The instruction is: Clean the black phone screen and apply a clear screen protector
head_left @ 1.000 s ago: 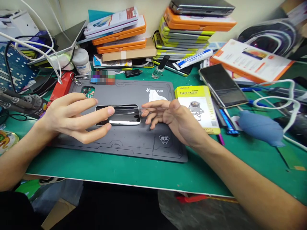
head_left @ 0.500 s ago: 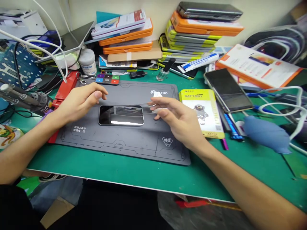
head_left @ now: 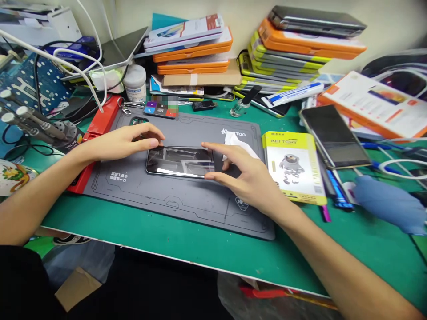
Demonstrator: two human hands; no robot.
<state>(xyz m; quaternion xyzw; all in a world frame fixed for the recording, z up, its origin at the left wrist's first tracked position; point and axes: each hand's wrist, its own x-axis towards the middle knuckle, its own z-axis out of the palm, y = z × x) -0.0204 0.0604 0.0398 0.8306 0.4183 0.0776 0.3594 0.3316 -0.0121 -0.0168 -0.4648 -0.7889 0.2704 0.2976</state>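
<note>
A smartphone (head_left: pixel 180 161) lies face up on the grey work mat (head_left: pixel 200 209), its dark glass full of bright reflections. My right hand (head_left: pixel 245 171) spans the phone's right end, forefinger at the far long edge and thumb at the near one. At the far left corner, my left hand (head_left: pixel 133 141) has thumb and fingertips drawn together against the edge. Whether a thin clear sheet lies between these fingertips and the screen, I cannot tell. Partly behind my right hand is a crumpled white tissue (head_left: pixel 238 144).
A yellow battery box (head_left: pixel 293 169), a second phone (head_left: pixel 335 135) and a blue air blower (head_left: pixel 388 202) lie to the right. Orange cases (head_left: pixel 193 52) and other boxes are stacked at the back. A red holder (head_left: pixel 103 120) borders the mat's left side, near a tool stand (head_left: pixel 63 133).
Both hands have come down to the phone; my right hand has moved from beside it to its right end, and my left hand has reached its far left corner. The view has shifted slightly.
</note>
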